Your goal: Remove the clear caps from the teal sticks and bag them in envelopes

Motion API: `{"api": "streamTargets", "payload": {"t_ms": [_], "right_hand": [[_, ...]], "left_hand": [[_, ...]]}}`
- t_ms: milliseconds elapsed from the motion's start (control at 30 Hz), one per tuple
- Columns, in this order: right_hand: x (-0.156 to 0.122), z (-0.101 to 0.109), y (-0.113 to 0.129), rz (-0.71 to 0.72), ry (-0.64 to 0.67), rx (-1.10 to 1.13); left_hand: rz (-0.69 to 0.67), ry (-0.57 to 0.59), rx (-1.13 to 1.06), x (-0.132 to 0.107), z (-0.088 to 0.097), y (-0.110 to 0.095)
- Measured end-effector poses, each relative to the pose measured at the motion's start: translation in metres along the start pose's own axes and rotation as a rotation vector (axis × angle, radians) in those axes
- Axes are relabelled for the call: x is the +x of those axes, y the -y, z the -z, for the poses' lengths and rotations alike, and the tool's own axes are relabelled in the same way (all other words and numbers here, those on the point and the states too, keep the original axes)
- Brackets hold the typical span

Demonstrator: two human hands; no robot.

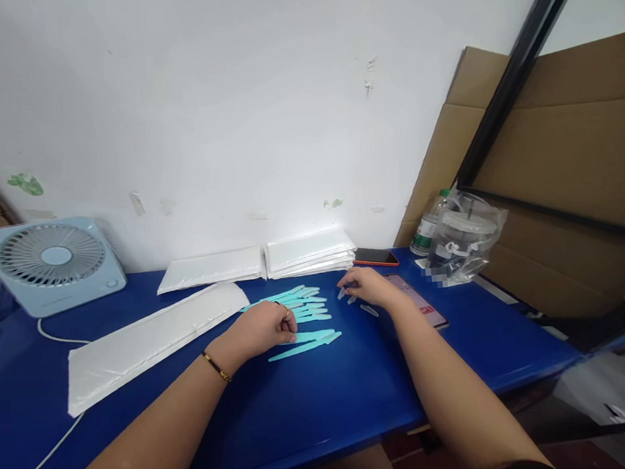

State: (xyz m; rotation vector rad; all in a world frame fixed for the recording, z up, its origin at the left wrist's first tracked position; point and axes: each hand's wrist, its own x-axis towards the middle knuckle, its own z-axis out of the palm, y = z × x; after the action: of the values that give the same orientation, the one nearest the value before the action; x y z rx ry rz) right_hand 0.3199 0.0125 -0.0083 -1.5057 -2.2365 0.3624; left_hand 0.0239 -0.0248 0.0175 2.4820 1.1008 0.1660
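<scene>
Several slim turquoise sticks [312, 310], shaped like eyebrow razors, lie fanned out on the blue table. My left hand [263, 329] is over their left ends, fingers curled, and thumb and forefinger pinch the tapered end of one turquoise eyebrow razor [308, 336]. Another turquoise razor [296, 351] rests just in front of it, the two meeting near their right ends. To the right, my right hand [370, 286] has its fingertips closed on a small clear plastic cap [341, 293]. More clear caps [369, 310] lie loose under and beside that hand.
White padded envelopes lie left [151, 346] and in stacks [308, 253] along the wall. A light-blue fan [54, 256] stands at the left. One phone [415, 298] lies beside my right forearm, another [375, 257] behind. A bottle [427, 227] and bagged cup [462, 238] stand right.
</scene>
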Motion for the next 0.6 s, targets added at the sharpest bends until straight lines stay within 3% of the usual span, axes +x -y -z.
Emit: {"api": "streamTargets", "payload": {"t_ms": [300, 500, 600], "right_hand": [[-0.001, -0.003, 0.008, -0.137, 0.164, 0.105], [0.000, -0.010, 0.013, -0.069, 0.149, 0.073], [0.001, -0.012, 0.017, 0.001, 0.093, 0.031]], "left_hand": [[-0.035, -0.113, 0.146, 0.004, -0.007, 0.008], [-0.049, -0.140, 0.142, 0.005, -0.008, 0.008], [-0.040, -0.183, 0.023, 0.004, -0.007, 0.009]]}}
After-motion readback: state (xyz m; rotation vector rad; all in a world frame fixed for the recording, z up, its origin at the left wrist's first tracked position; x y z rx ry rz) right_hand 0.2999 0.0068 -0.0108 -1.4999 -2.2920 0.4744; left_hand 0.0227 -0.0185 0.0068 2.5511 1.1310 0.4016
